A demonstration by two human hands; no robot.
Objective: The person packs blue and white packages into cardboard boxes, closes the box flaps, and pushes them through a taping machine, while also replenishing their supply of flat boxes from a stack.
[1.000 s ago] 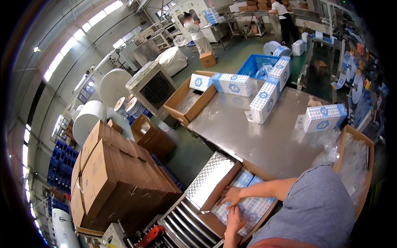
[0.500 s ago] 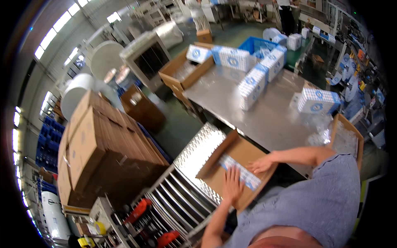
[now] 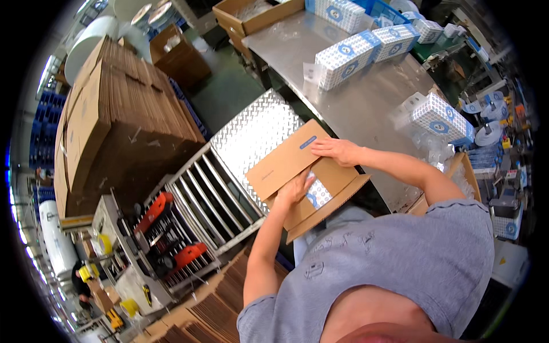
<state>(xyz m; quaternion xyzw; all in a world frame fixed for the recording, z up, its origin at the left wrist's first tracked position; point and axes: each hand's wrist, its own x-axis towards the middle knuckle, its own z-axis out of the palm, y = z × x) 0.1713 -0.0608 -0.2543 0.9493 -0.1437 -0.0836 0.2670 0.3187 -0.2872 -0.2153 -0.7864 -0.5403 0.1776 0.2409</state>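
Observation:
A brown cardboard carton (image 3: 343, 176) rests in front of me, tilted across the metal plate's right edge. Its far-left flap (image 3: 283, 160) is folded inward over part of the opening. Inside lies a white-and-blue patterned pack (image 3: 321, 197), partly covered by the flap and my left hand. My left hand (image 3: 294, 187) is open at the flap's near edge, fingers spread over the pack; some fingertips are hard to make out. My right hand (image 3: 337, 151) is open, with fingers stretched out on the right end of the flap.
Patterned boxes (image 3: 347, 60) stand on the steel table (image 3: 372, 114), with another box (image 3: 443, 119) at its right. A roller conveyor (image 3: 209, 197) holds a red-and-black taping machine (image 3: 171, 234). Stacked flat cartons (image 3: 131, 108) rise at left; more cartons (image 3: 217, 308) lie below.
The carton's far-left flap has come down from upright over the pack. My right hand has moved from inside the carton onto the flap. The whole view has shifted.

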